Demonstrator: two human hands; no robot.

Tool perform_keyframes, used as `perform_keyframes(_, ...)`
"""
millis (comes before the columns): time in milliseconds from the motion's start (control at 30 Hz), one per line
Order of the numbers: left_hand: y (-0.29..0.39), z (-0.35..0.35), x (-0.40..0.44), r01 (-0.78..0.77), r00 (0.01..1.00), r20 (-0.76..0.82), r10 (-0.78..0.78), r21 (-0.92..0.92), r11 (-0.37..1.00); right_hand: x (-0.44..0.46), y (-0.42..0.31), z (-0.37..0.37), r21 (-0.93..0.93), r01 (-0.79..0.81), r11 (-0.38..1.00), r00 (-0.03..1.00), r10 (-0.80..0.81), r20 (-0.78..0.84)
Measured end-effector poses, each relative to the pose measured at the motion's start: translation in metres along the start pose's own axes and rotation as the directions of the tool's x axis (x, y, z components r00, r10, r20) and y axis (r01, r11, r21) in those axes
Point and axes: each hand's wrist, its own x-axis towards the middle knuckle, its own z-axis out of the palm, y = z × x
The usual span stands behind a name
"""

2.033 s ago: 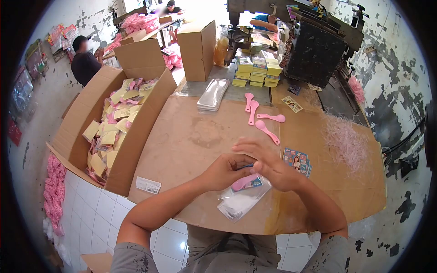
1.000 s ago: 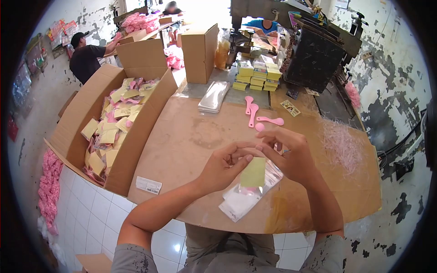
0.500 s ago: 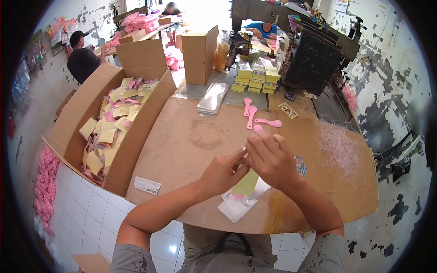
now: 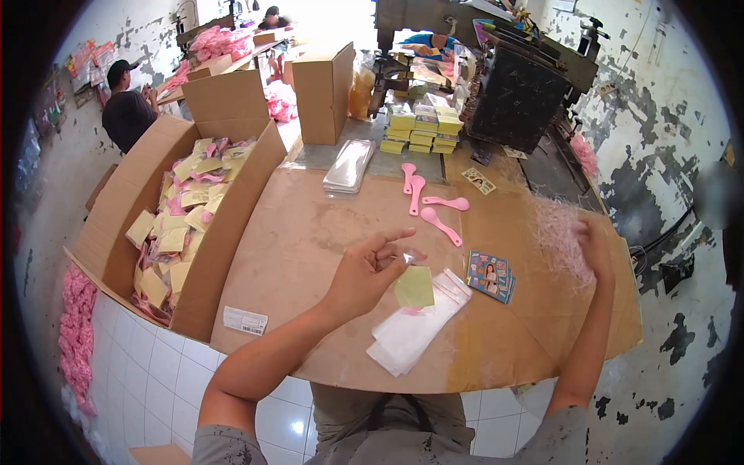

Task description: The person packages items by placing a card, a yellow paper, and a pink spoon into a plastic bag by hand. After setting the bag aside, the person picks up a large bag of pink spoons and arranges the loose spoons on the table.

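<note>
While our left hand (image 4: pixel 363 273) pinches the packet (image 4: pixel 415 289), we locate the shredded strands (image 4: pixel 556 239) at nine o'clock from our nearer right hand (image 4: pixel 595 245), whose closure we cannot tell.

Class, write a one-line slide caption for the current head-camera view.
Left hand holding a yellow-faced packet, right hand at pale shredded strands, four pink spoons on the cardboard.

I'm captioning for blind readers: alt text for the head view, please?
A worker's left hand holds a bagged yellow card; the right hand is at pale shredded strips. Four pink round-bowled spoons lie beyond, on cardboard.
</note>
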Motion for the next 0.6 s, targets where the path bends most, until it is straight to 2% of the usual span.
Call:
perform_keyframes(33,0.001,0.001,0.0,-0.015,1.0,0.003,0.015,0.011,1.0,-0.01,-0.008,0.002,-0.262,0.037,0.964,0.994,-0.062,-0.086)
perform_keyframes(67,0.003,0.002,0.0,-0.03,1.0,0.006,0.03,0.022,0.999,-0.021,-0.017,0.004,-0.508,0.019,0.861,0.978,-0.122,-0.17)
perform_keyframes(100,0.004,0.005,-0.001,-0.04,0.999,0.005,0.039,0.029,0.999,-0.03,-0.036,0.007,-0.717,-0.012,0.697,0.954,-0.207,-0.218)
perform_keyframes(200,-0.004,0.006,0.001,0.014,1.0,-0.02,-0.013,0.034,0.999,-0.04,-0.097,0.018,-0.591,0.065,0.804,0.931,-0.263,-0.254)
perform_keyframes(267,-0.011,0.005,0.002,-0.002,1.0,-0.026,0.003,0.032,0.999,-0.045,-0.145,0.028,-0.286,0.272,0.919,0.939,-0.319,-0.131)
perform_keyframes(333,-0.012,0.004,0.003,-0.02,0.999,-0.042,0.021,0.031,0.999,-0.052,-0.187,0.05,-0.05,0.357,0.933,0.934,-0.357,0.002)
perform_keyframes(433,-0.012,0.006,0.002,-0.038,0.997,-0.062,0.039,0.024,0.999,-0.06,-0.234,0.065,0.057,0.436,0.898,0.879,-0.438,0.186)
perform_keyframes(500,-0.01,0.004,0.002,-0.05,0.997,-0.062,0.052,0.027,0.998,-0.046,-0.232,0.064,0.231,0.305,0.924,0.895,-0.361,0.262)
perform_keyframes(600,-0.01,0.001,0.004,-0.035,0.995,-0.094,0.037,0.027,0.999,-0.029,-0.203,0.05,0.452,0.082,0.888,0.906,-0.255,0.337)
